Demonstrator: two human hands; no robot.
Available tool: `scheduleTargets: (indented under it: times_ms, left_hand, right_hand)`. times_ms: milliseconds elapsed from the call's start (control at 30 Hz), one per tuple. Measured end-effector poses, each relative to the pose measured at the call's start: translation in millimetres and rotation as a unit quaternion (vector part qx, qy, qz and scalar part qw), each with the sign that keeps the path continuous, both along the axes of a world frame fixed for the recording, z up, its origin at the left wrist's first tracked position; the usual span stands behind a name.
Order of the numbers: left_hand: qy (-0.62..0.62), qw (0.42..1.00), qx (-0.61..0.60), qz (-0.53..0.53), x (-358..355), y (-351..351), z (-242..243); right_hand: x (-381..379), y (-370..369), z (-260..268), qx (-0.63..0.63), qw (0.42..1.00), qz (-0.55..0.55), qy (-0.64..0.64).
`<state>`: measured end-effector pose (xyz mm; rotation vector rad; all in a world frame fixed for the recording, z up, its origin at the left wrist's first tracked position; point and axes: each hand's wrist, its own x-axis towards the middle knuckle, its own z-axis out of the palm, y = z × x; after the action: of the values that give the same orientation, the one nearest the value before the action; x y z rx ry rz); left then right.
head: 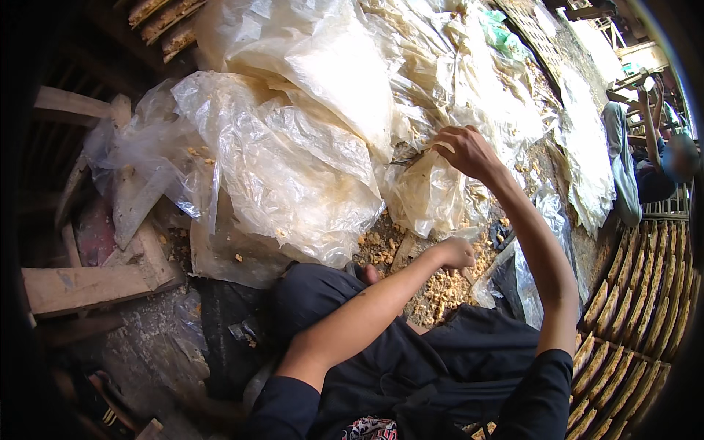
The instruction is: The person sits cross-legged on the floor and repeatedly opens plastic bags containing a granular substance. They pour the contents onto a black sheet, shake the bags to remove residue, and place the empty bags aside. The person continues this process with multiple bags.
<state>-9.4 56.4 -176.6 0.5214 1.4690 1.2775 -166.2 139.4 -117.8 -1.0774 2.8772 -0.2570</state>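
Crumpled translucent plastic sheets are heaped in front of me, some stained yellowish. My right hand reaches over the heap with bent fingers, at the edge of a bunched plastic sheet; whether it grips the plastic cannot be told. My left hand is lower and nearer my legs, its fingers curled, above orange-brown crumbs scattered on the ground. A small pale piece shows by its fingers, and what the hand holds, if anything, is unclear.
Slatted racks with rows of yellowish strips stand at the right. Another person sits at the upper right, arms raised. A wooden frame is at the left. More strips lie at the upper left. Black plastic lies beside my knee.
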Motion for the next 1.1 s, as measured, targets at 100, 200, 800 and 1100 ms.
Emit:
scheduleTargets:
  times_ms: [100, 200, 800, 1100]
  left_hand:
    - [0.005, 1.0, 0.009, 0.01, 1, 0, 3]
    - [0.007, 1.0, 0.018, 0.025, 0, -1, 3]
    - [-0.001, 0.994, 0.032, 0.109, 1, 4, -10]
    - [0.031, 0.993, 0.02, 0.114, -1, 3, -2]
  right_hand:
    - [-12, -3, 2, 0.001, 0.987, -0.083, 0.139]
    - [-36, -13, 5, -0.013, 0.951, -0.237, 0.199]
    - [-105, 67, -1, -0.035, 0.814, -0.575, 0.068]
    - [-5, 138, 29, -0.066, 0.909, -0.378, 0.166]
